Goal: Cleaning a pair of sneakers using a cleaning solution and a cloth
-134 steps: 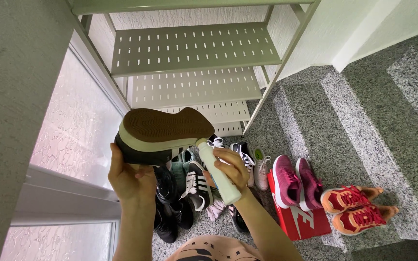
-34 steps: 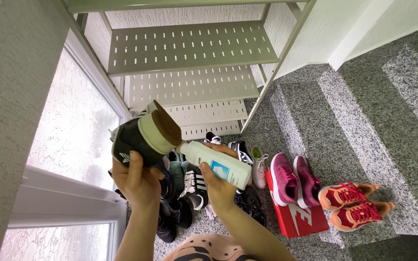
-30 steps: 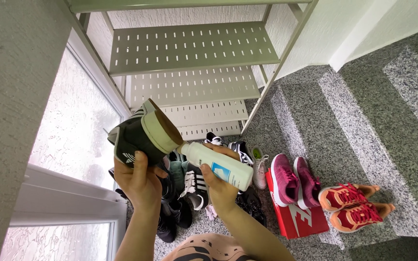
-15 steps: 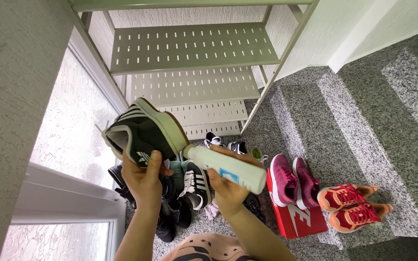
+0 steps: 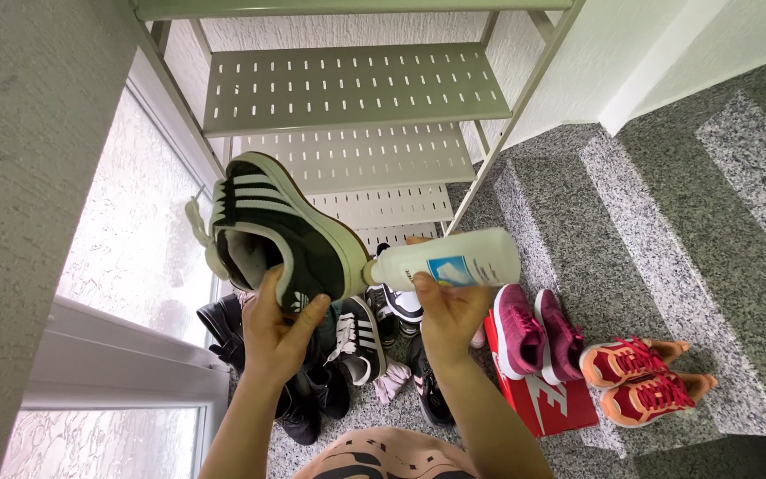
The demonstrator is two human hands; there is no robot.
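My left hand [image 5: 282, 326] grips the heel of a dark green sneaker [image 5: 275, 232] with white stripes and a cream sole, held up on its side with its opening toward me. My right hand [image 5: 448, 308] holds a white plastic bottle [image 5: 449, 260] with a blue label, lying nearly level. The bottle's nozzle touches the cream sole edge near the sneaker's heel.
A pale metal shoe rack [image 5: 354, 89] with slotted shelves stands behind. On the speckled stone floor lie black striped sneakers [image 5: 361, 337], a magenta pair [image 5: 538, 326] on a red shoebox [image 5: 550, 401] and an orange pair [image 5: 644, 380]. A frosted window [image 5: 130, 239] is at left.
The sneaker has turned from sole-up to lying on its side with the opening toward me. The bottle has swung from upright to nearly level, nozzle staying at the sole edge.
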